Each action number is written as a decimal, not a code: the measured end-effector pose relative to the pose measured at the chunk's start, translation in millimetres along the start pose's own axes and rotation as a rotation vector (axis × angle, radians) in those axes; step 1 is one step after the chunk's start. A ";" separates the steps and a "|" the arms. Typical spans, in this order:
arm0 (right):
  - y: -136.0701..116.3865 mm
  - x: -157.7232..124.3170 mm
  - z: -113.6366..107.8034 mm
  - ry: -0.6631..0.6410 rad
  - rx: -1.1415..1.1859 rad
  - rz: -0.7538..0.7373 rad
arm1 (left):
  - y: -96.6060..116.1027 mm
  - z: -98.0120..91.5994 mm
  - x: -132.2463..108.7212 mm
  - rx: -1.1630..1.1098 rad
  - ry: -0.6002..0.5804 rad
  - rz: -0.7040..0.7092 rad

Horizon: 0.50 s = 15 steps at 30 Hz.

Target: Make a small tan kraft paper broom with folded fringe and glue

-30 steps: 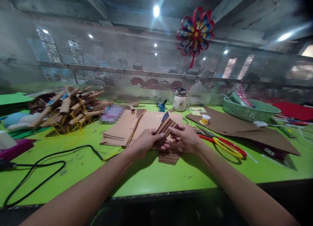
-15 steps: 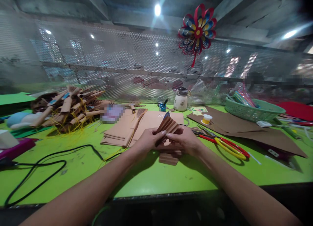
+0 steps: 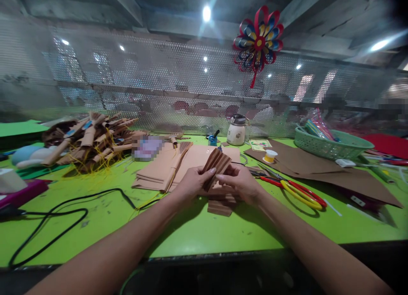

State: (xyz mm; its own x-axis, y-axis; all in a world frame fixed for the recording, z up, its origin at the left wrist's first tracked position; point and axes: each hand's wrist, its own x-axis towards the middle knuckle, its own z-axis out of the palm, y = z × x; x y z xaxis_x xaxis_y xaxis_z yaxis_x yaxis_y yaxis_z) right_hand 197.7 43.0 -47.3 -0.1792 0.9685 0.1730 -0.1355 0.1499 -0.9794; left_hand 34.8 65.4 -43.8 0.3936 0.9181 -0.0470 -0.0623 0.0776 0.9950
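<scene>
Fan-pleated brown paper (image 3: 218,161) is pinched by the left hand (image 3: 193,181) above the green table (image 3: 178,242), presumably to gather its folds, its lower edge touched by the right hand (image 3: 240,182), grip unclear.

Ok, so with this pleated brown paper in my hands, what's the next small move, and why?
I'd probably pinch the lower end of the pleated brown paper together with the right hand: the left hand grips it, its pleats stand spread at the top, and the right hand's fingers are beside its lower part.
</scene>
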 end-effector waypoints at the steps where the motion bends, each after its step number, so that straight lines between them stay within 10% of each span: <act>1: 0.9 -0.2 1.3 0.006 -0.004 0.013 | -0.7 0.8 0.0 0.000 0.012 0.002; 15: 1.0 3.2 2.1 0.078 -0.074 0.101 | 9.0 2.0 -5.0 -0.005 0.034 -0.065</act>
State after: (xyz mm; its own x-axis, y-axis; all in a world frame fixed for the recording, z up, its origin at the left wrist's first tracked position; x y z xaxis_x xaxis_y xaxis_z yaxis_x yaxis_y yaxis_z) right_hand 194.9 45.8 -47.5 -0.1117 0.9915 0.0673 -0.0482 0.0622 -0.9969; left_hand 34.1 60.7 -34.5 0.3660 0.9236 -0.1142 -0.0421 0.1390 0.9894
